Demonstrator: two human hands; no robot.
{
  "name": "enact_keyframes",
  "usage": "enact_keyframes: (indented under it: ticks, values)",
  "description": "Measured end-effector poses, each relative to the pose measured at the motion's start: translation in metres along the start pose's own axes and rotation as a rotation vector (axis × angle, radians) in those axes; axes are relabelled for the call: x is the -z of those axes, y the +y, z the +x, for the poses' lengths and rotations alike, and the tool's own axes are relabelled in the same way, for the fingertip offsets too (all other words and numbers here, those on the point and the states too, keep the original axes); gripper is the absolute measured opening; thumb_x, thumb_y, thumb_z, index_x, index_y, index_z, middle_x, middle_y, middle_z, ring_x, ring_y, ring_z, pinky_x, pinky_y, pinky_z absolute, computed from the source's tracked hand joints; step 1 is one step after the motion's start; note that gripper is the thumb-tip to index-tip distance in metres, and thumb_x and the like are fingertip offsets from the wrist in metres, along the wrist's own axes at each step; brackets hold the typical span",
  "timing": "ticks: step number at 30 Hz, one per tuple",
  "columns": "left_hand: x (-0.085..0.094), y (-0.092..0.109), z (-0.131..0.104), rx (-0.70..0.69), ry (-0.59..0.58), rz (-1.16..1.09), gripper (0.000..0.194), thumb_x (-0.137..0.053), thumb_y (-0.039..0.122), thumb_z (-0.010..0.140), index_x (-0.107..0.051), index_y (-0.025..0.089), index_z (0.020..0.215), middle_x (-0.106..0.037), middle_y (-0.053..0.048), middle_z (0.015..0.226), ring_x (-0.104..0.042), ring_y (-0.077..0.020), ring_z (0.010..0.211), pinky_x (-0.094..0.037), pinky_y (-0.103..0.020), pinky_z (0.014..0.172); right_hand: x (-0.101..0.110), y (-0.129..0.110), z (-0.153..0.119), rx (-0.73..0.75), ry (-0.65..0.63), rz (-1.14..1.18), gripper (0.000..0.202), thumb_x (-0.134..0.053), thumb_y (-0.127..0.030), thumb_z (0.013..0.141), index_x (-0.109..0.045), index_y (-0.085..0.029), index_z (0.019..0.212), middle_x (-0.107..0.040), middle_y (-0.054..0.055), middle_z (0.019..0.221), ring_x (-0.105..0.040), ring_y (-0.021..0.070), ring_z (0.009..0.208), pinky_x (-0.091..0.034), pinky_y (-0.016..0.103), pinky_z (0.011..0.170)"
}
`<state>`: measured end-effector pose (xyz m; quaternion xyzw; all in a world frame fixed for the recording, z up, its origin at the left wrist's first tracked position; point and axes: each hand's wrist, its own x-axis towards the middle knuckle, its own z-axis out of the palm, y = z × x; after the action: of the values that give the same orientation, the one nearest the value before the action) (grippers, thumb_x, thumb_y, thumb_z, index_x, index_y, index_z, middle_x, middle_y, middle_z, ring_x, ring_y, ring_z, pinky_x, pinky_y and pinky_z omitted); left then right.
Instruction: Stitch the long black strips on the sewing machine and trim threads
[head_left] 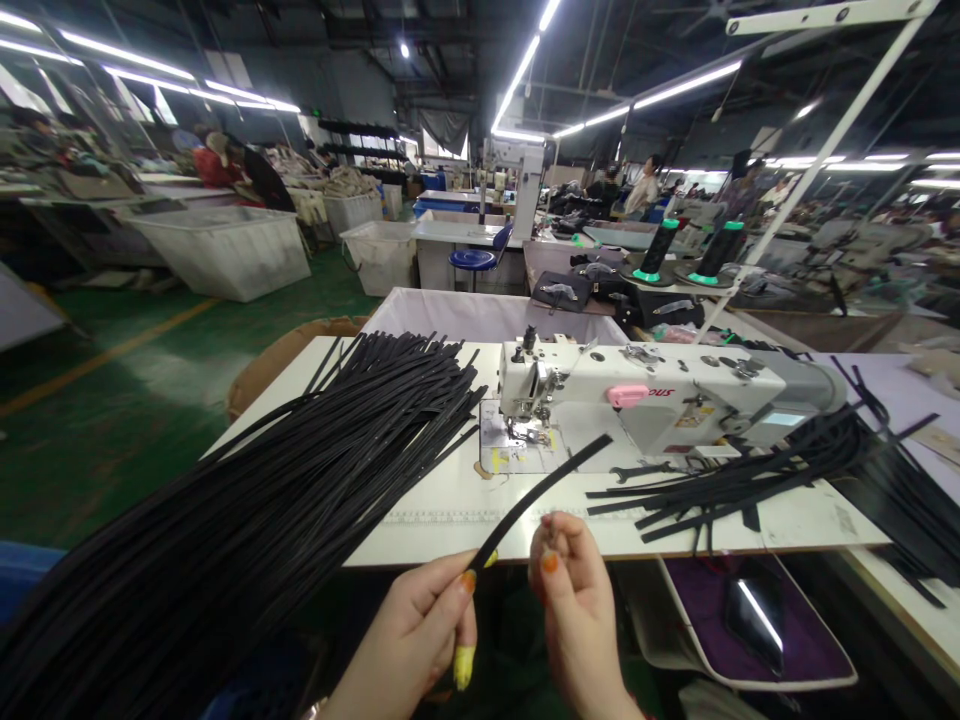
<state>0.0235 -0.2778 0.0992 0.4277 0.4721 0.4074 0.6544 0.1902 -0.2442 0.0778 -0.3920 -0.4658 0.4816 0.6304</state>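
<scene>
My left hand (pixel 420 630), with yellow wrapping on some fingertips, pinches a narrow black strap (pixel 541 487) between thumb and fingers. The strap's free end points up and right, in front of the sewing machine (pixel 637 395). To the right of it, my right hand (pixel 571 610) is raised just off the table's front edge, its fingers curled in toward the thumb. Whatever may be between those fingertips is too small to make out. A thick bundle of black straps (pixel 300 470) covers the left of the white table (pixel 427 515) and hangs over its front.
More black straps (pixel 720 490) lie on the right beside a wrench (pixel 641 471). Below the tabletop, a purple-lined tray (pixel 694 590) holds a dark phone (pixel 756 615). Two black thread cones (pixel 658 250) stand behind the machine. A white bin (pixel 487 312) adjoins the table's far edge.
</scene>
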Motion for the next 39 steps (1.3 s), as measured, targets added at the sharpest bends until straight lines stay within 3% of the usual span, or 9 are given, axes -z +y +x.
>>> enact_keyframes:
  ticks: [2, 4, 8, 11, 15, 21, 28, 35, 39]
  values:
    - [0.004, -0.005, 0.002, 0.009, 0.003, -0.012, 0.049, -0.055, 0.051, 0.091, -0.064, 0.012, 0.119, -0.052, 0.004, 0.056, -0.023, -0.0027, 0.036, -0.017, -0.016, 0.035, 0.007, -0.006, 0.007, -0.009, 0.077, 0.143, 0.022, -0.054, -0.043, 0.092, -0.056, -0.024, 0.104, -0.040, -0.006, 0.069, -0.034, 0.0072, 0.050, -0.032, 0.017, 0.044]
    - [0.006, -0.007, 0.003, 0.004, 0.020, -0.009, 0.048, -0.053, 0.050, 0.093, -0.063, 0.013, 0.121, -0.053, 0.004, 0.058, -0.023, -0.0028, 0.037, -0.016, -0.016, 0.035, 0.014, -0.013, 0.012, 0.048, 0.071, 0.111, 0.021, -0.050, -0.043, 0.094, -0.058, -0.025, 0.103, -0.034, -0.007, 0.064, -0.028, 0.0075, 0.048, -0.027, 0.018, 0.042]
    - [0.004, -0.005, 0.005, -0.141, 0.095, 0.209, 0.041, -0.048, 0.043, 0.097, -0.065, 0.015, 0.120, -0.056, 0.002, 0.062, -0.036, -0.0061, 0.042, -0.030, -0.017, 0.039, 0.019, -0.019, 0.008, 0.162, -0.176, -0.384, 0.015, -0.061, -0.033, 0.090, -0.064, -0.024, 0.101, -0.048, -0.005, 0.065, -0.044, 0.0104, 0.055, -0.037, 0.022, 0.050]
    - [0.003, -0.007, 0.007, -0.350, 0.125, 0.477, 0.035, -0.045, 0.034, 0.098, -0.067, 0.016, 0.120, -0.065, -0.002, 0.070, -0.059, -0.0135, 0.060, -0.049, -0.021, 0.058, 0.009, -0.015, 0.001, 0.209, -0.329, -0.618, 0.018, -0.064, -0.027, 0.087, -0.063, -0.022, 0.104, -0.059, 0.000, 0.077, -0.056, 0.0148, 0.068, -0.044, 0.025, 0.061]
    - [0.006, -0.020, 0.011, -0.534, 0.152, 0.691, 0.036, -0.042, 0.024, 0.098, -0.062, 0.015, 0.128, -0.073, -0.010, 0.110, -0.069, -0.0201, 0.098, -0.053, -0.026, 0.086, -0.003, -0.010, -0.003, 0.225, -0.369, -0.760, 0.005, -0.058, -0.020, 0.089, -0.061, -0.021, 0.085, -0.060, 0.001, 0.074, -0.057, 0.0152, 0.067, -0.042, 0.025, 0.059]
    - [0.009, -0.022, 0.014, -0.497, 0.167, 0.754, 0.033, -0.043, 0.027, 0.099, -0.065, 0.017, 0.122, -0.074, -0.009, 0.109, -0.071, -0.0204, 0.098, -0.054, -0.026, 0.085, 0.001, -0.014, -0.003, 0.381, -0.393, -0.815, 0.020, -0.047, -0.007, 0.086, -0.058, -0.020, 0.094, -0.064, 0.004, 0.083, -0.061, 0.0171, 0.073, -0.046, 0.026, 0.063]
    - [-0.003, -0.007, 0.014, -0.424, 0.062, 0.636, 0.027, -0.043, 0.028, 0.099, -0.068, 0.019, 0.106, -0.072, -0.007, 0.096, -0.068, -0.0198, 0.088, -0.052, -0.027, 0.080, 0.003, -0.016, -0.010, 0.658, -0.380, -0.920, 0.016, -0.048, -0.011, 0.087, -0.058, -0.017, 0.098, -0.064, 0.009, 0.093, -0.060, 0.0177, 0.073, -0.045, 0.028, 0.063]
    - [-0.007, -0.009, 0.016, -0.368, 0.016, 0.593, 0.031, -0.040, 0.033, 0.101, -0.065, 0.019, 0.091, -0.067, -0.003, 0.079, -0.064, -0.0179, 0.075, -0.048, -0.025, 0.069, 0.000, -0.013, -0.011, 0.298, -0.344, -0.443, 0.015, -0.044, -0.012, 0.093, -0.052, -0.021, 0.084, -0.057, 0.002, 0.089, -0.053, 0.0125, 0.075, -0.040, 0.025, 0.065]
    - [-0.001, -0.013, 0.020, -0.429, 0.008, 0.628, 0.026, -0.042, 0.028, 0.100, -0.067, 0.021, 0.105, -0.072, -0.004, 0.092, -0.067, -0.0179, 0.084, -0.049, -0.025, 0.075, -0.002, -0.016, -0.006, -0.018, -0.304, -0.215, 0.017, -0.049, -0.028, 0.097, -0.056, -0.020, 0.083, -0.051, -0.002, 0.077, -0.044, 0.0100, 0.065, -0.034, 0.024, 0.059]
